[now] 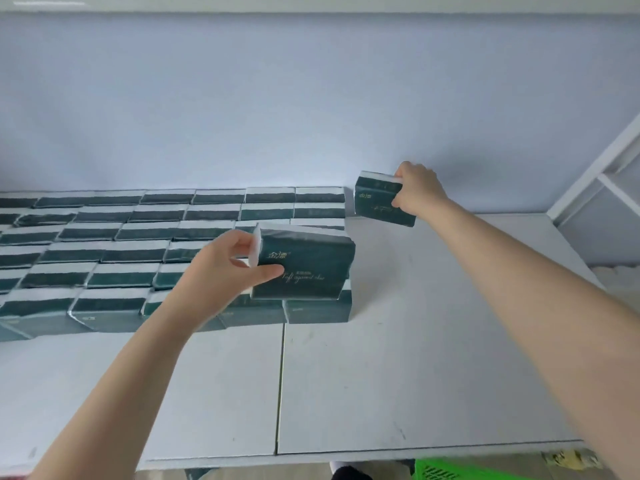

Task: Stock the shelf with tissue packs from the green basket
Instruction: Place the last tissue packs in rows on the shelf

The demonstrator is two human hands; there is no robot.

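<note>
Head view, the only one, and there are two hands at work with one pack in each. The left hand (221, 268) is grasping a dark green tissue pack (308, 268) by its left end, thumb across the printed front and fingers curled behind. That pack hangs to the right of the hand, over the near right corner of the stocked block (138, 251).

Far right now: the right hand (419, 192) is clamped on the right end of a second tissue pack (381, 202). It stands upright to the left of the hand, just beside the right end of the far row and close to the pale wall (311, 98). Whether its base touches the shelf cannot be told.

The block itself lies in tidy rows from far to near on the white shelf (415, 341). No full count is possible, because it runs off the left edge and the left hand covers part.

One green basket (446, 471) pokes in at the near edge, only a corner showing. One white frame (595, 174) stands at the far right.
</note>
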